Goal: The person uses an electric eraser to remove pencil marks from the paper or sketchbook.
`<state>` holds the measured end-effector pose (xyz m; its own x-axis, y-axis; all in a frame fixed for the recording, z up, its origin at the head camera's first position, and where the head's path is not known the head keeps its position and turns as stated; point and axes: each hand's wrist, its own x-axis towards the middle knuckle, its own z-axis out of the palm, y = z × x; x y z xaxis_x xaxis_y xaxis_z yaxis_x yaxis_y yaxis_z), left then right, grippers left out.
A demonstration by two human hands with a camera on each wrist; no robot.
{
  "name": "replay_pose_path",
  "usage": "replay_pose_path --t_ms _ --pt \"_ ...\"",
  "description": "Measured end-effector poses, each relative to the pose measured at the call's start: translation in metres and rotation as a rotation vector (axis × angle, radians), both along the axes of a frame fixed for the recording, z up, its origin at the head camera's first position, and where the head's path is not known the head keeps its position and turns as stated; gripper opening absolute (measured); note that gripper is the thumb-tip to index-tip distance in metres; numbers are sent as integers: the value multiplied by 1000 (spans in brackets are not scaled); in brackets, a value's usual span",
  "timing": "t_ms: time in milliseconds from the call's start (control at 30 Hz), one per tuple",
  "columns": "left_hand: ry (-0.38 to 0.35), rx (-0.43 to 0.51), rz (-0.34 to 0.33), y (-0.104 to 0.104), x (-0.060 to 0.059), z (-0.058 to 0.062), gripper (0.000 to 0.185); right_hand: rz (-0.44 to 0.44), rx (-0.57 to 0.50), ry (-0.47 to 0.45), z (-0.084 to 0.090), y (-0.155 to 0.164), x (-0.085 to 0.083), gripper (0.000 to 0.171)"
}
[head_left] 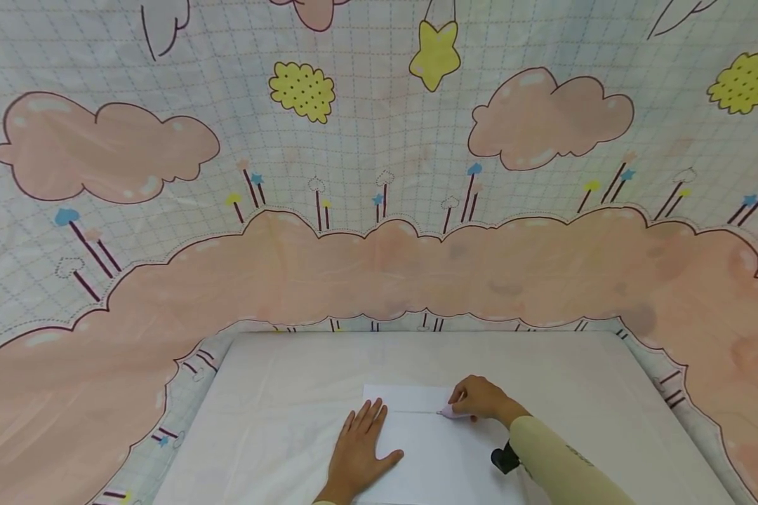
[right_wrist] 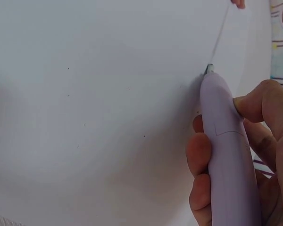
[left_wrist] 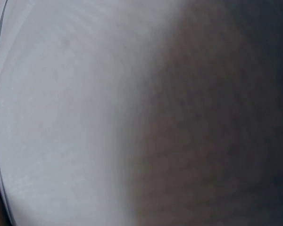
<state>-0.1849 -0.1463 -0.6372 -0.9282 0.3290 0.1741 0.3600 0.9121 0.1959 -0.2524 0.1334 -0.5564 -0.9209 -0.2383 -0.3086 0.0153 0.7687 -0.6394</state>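
Note:
A white sheet of paper lies on the white tabletop. My left hand rests flat on its left side, fingers spread. My right hand grips a lilac utility knife, with the thumb pressed against its side and the fingers curled round the body. The small metal tip of the knife touches the paper. From that tip a thin straight line runs across the upper part of the sheet toward my left hand. The left wrist view is blurred, with pale and brown areas only.
A white-covered table extends around the paper. Behind and beside it hangs a cloth printed with clouds and stars. A black wrist-worn piece sits by the right sleeve, just above the paper's right side.

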Motion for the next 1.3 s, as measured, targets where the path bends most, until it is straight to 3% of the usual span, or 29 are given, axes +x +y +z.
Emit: replay_pose_path --t_ms 433,800,1300 --pt "3 -23 1 0 -1 -4 93 40 -24 33 -4 -10 -2 3" --pt "24 -11 -3 0 -1 -5 91 24 12 21 5 -6 2 5" --pt "42 -8 -7 1 0 1 90 48 -9 29 -1 -11 -1 4"
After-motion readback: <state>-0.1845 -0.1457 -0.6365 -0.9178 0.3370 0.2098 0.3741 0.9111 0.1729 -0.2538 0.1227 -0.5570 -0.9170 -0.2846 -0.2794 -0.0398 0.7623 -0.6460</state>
